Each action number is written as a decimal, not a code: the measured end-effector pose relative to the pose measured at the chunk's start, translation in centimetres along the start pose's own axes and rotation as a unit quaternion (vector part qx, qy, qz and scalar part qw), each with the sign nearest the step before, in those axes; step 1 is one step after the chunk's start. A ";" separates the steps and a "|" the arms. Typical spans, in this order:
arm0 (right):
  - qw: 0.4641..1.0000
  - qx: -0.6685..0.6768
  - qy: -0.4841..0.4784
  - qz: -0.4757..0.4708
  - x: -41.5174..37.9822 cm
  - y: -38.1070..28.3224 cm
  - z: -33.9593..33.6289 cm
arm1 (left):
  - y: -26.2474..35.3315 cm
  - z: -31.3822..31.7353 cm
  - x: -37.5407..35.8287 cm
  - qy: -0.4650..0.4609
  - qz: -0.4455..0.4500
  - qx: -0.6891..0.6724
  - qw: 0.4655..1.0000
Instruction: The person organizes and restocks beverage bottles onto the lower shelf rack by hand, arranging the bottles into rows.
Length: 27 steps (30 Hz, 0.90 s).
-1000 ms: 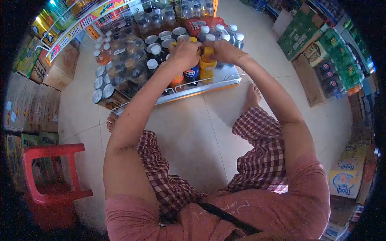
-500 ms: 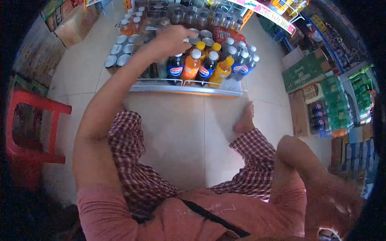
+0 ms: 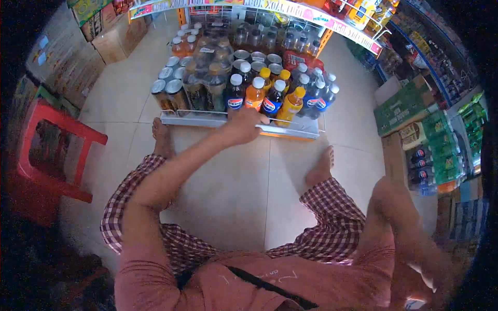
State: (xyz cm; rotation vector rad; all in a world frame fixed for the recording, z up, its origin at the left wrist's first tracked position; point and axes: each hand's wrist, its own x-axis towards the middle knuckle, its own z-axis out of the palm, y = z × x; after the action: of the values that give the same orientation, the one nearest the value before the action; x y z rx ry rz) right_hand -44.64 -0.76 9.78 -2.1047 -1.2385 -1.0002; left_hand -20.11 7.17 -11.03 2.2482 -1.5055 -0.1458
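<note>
My left hand [image 3: 244, 126] is at the front edge of a low wire display shelf [image 3: 207, 120], its fingers curled round the front rail. Just behind it stand an orange soda bottle [image 3: 255, 93], a dark Pepsi bottle [image 3: 235, 92] with a white cap, another Pepsi bottle [image 3: 273, 99] and a yellow-capped bottle [image 3: 290, 107]. The orange bottle's lower part is hidden by the hand. My right arm is bent, with the right hand [image 3: 428, 267] dim and smeared at the lower right, close to a small whitish thing [image 3: 415, 303]; its fingers do not show clearly.
Silver-topped cans [image 3: 174, 88] fill the shelf's left side, beside wrapped dark bottles [image 3: 215, 85]. A red plastic stool [image 3: 83, 140] stands at left. On the right are a green carton [image 3: 402, 106] and packs of green bottles [image 3: 443, 147]. My bare feet flank the shelf front.
My left hand has come back from above the cans, down to the shelf's front rail. The view has shifted, showing more of the price-strip shelf above.
</note>
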 end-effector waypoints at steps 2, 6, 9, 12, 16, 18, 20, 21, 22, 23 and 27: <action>1.000 0.001 0.005 -0.007 -1.1 0.6 -0.5 | -0.8 3.4 1.6 0.018 0.022 -0.036 0.999; 1.000 -0.004 0.028 0.002 -2.7 1.9 -2.2 | 1.5 5.7 3.6 0.004 -0.016 -0.125 0.992; 0.997 -0.019 0.073 0.022 -4.4 3.3 -3.7 | 3.4 6.8 5.2 0.047 -0.126 -0.135 0.982; 0.985 -0.066 0.125 0.100 -6.7 6.3 -4.3 | 3.5 8.4 5.9 0.158 -0.074 -0.075 0.982; 0.890 -0.152 0.114 0.415 -14.9 17.7 -0.3 | 4.6 9.6 6.4 0.109 -0.080 -0.197 0.971; 0.788 -0.103 -0.032 0.606 -18.0 20.3 1.4 | 4.9 10.1 6.6 0.099 -0.085 -0.189 0.973; 0.798 -0.051 -0.053 0.598 -22.7 24.0 4.6 | 5.4 10.3 7.3 0.122 -0.082 -0.226 0.963; 0.795 -0.048 -0.038 0.604 -23.1 24.1 5.5 | 5.0 11.1 7.7 0.109 -0.078 -0.217 0.967; 0.788 -0.033 -0.008 0.614 -23.2 24.3 6.1 | 4.6 12.1 8.3 0.132 -0.077 -0.234 0.960; 0.782 -0.022 0.022 0.623 -23.0 24.4 6.7 | 4.1 12.9 8.4 0.156 -0.073 -0.253 0.952; 0.764 -0.025 0.100 0.637 -23.1 24.0 8.4 | 6.1 11.8 8.5 0.138 -0.101 -0.371 0.913</action>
State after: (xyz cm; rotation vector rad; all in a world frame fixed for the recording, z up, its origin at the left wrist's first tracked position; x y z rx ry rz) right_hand -27.91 -17.87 -14.88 -2.1002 0.4432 -0.5210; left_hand -25.67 -5.85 -17.95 1.6983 -0.8573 -0.3750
